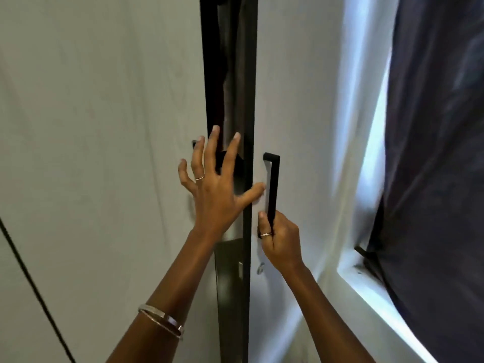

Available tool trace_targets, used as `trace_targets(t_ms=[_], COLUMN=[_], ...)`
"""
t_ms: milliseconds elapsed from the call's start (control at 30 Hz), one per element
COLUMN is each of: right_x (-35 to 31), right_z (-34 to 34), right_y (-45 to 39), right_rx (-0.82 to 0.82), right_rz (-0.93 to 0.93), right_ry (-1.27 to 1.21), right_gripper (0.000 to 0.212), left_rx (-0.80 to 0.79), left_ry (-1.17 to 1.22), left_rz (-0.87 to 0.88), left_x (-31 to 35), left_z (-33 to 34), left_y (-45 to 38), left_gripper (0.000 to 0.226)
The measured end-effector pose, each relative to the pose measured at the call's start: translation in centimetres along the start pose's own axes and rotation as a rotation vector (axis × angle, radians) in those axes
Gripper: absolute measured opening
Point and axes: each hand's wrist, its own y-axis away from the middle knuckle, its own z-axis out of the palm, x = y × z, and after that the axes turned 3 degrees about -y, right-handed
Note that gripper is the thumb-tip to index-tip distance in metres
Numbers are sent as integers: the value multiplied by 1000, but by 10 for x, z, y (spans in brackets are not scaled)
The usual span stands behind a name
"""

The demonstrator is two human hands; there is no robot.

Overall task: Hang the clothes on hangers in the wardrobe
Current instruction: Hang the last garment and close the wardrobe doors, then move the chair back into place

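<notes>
Fingers of the right hand [281, 238] grip the black door handle [272, 184] low down; just left, the left hand [214, 189] spreads open over the dark wardrobe gap [230, 74], nothing held.

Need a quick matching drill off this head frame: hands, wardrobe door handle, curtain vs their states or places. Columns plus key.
Things:
1. left hand
2. right hand
3. black door handle
4. dark curtain

States or places:
A. hangs at the far right over the window
B. fingers spread, in front of the gap between the doors
C. mounted upright on the right-hand door
D. grips the lower end of the handle

Pairs: 1-B, 2-D, 3-C, 4-A
</notes>
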Motion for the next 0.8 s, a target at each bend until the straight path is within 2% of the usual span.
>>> trace_targets(t_ms=[267,400,467,567,633,800], right_x=[10,15,19,24,30,36], right_z=[58,77,84,94,99,101], right_y=[-35,-53,-59,-69,-76,-81], right_rx=[-109,-257,-316,-373,-414,-462], right_rz=[-33,-2,-4,3,-3,-23], right_ry=[229,256,274,292,300,294], right_gripper=[71,83,77,51,43,60], left_rx=[-121,-153,-145,-103,-69,-41], left_ry=[-127,-204,-230,-297,-356,-417], left_rz=[-262,-358,-377,-400,-437,-435], left_x=[-48,-61,-65,-64,-60,-62], left_z=[29,43,49,59,66,78], left_y=[-15,-26,-29,-34,-37,-38], left_gripper=[107,115,117,121,123,117])
